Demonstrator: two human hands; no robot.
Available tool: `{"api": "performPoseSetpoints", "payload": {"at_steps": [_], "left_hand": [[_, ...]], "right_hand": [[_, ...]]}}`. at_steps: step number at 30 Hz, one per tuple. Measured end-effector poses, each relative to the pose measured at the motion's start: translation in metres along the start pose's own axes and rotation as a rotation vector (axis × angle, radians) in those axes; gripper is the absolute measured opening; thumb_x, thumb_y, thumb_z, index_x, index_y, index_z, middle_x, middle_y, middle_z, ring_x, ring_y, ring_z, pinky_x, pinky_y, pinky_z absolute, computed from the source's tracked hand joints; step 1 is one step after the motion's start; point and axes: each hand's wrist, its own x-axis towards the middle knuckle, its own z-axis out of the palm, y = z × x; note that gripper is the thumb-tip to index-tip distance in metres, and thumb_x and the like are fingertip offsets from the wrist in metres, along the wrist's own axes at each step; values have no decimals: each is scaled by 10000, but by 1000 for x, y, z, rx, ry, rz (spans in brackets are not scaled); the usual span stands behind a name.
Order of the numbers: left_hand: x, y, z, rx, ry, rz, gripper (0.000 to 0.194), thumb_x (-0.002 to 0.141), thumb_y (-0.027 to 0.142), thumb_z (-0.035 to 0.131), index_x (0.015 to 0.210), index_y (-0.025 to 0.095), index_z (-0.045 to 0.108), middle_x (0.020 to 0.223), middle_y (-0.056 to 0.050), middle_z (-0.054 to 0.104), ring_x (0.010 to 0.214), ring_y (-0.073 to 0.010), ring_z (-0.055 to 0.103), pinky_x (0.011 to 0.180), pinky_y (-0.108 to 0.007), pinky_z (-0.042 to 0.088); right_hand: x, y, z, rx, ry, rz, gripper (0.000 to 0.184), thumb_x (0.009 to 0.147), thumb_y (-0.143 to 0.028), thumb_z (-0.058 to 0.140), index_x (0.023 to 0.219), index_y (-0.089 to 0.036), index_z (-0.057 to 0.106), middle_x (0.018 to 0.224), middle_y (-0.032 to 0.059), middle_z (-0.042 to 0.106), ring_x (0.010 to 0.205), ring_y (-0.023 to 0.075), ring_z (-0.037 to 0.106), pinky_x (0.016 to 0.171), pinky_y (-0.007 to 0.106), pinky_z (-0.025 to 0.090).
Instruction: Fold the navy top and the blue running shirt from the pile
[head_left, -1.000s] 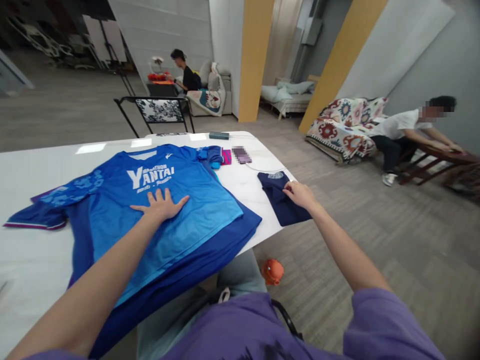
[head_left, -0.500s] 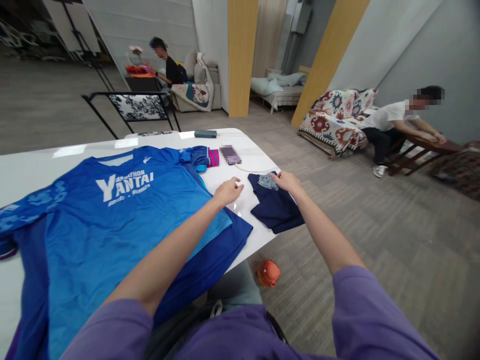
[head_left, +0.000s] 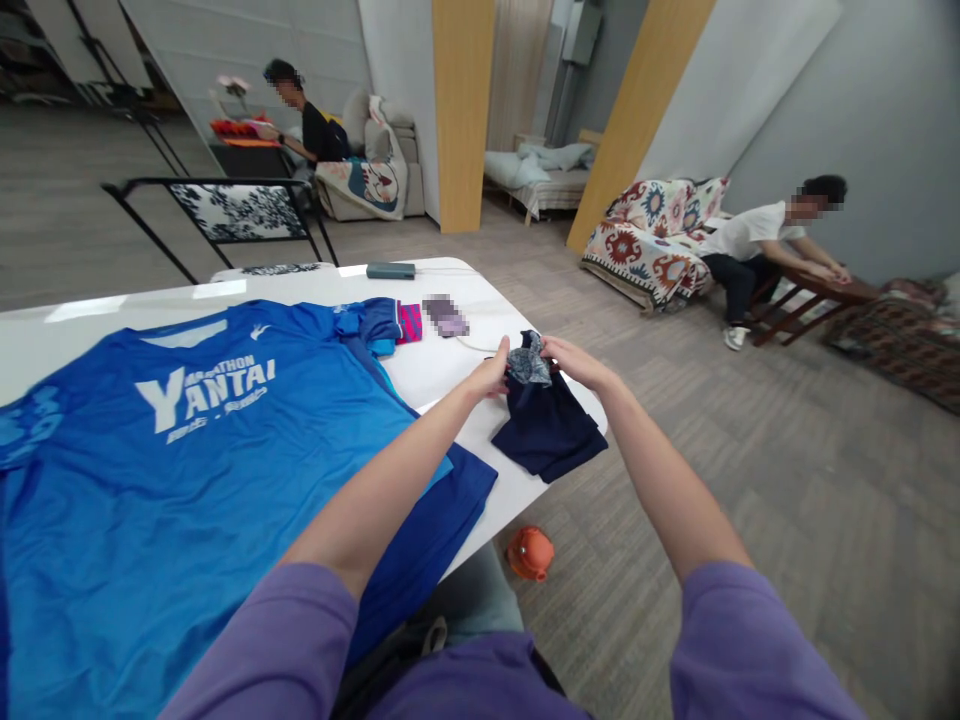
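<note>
A small dark navy garment (head_left: 546, 428) with a grey patterned top edge lies at the right end of the white table (head_left: 442, 375). My left hand (head_left: 493, 377) pinches its top edge from the left. My right hand (head_left: 574, 362) pinches the same edge from the right. The top of the garment is lifted off the table between them, while its lower part still rests on the surface. A bright blue sports shirt (head_left: 187, 440) printed YANTAI lies spread flat to the left, on top of a darker blue shirt (head_left: 442, 510).
A phone (head_left: 445, 314), a pink cloth (head_left: 409, 322), a white cable and a dark flat box (head_left: 391, 270) lie at the table's far end. An orange object (head_left: 530, 553) is on the floor below. A black chair (head_left: 225, 212) stands behind. Two people sit farther off.
My left hand left the blue shirt and crossed to the navy garment. Both hands have taken hold of its top edge and raised it. The view has swung rightward.
</note>
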Motion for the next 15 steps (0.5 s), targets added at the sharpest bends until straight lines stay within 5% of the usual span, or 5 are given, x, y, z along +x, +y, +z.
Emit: {"api": "performPoseSetpoints", "payload": {"at_steps": [2, 4, 9, 12, 15], "left_hand": [[-17, 13, 6, -87, -48, -29, 1120, 862, 1116, 166, 1111, 203, 764, 1193, -225, 842, 1064, -370, 843, 883, -456, 666], [-37, 30, 12, -200, -96, 13, 1124, 850, 1129, 194, 1131, 212, 780, 1262, -223, 839, 1101, -366, 839, 875, -456, 687], [-99, 75, 8, -427, -119, 296, 688, 846, 801, 865, 1223, 229, 799, 1303, -134, 853, 1204, -309, 823, 1012, -392, 686], [-150, 99, -33, -340, -27, 433, 669, 768, 672, 998, 1214, 206, 821, 1301, -124, 857, 1250, -323, 809, 1111, -417, 661], [-214, 117, -98, -73, 175, 624, 731, 737, 726, 992, 1215, 193, 845, 1309, -118, 855, 1308, -355, 787, 1171, -450, 642]], "right_hand": [[-25, -22, -14, 158, 17, -92, 256, 863, -354, 541, 1049, -229, 665, 1042, 58, 767, 1036, 259, 721, 914, 332, 624], [-50, -48, -26, 235, 59, -150, 280, 857, -396, 552, 1045, -223, 667, 957, 67, 734, 977, 284, 717, 898, 373, 635], [-97, -126, -65, 143, 257, -342, 264, 1076, -381, 410, 1028, -222, 615, 988, 70, 701, 984, 260, 718, 940, 390, 633], [-120, -172, -101, -8, 467, -424, 411, 1172, -308, 253, 1090, -177, 634, 1086, 94, 721, 1073, 248, 726, 996, 399, 616], [-150, -208, -139, -194, 643, -529, 494, 1185, -265, 193, 1252, -114, 659, 1262, 127, 738, 1251, 278, 700, 1095, 458, 582]]}}
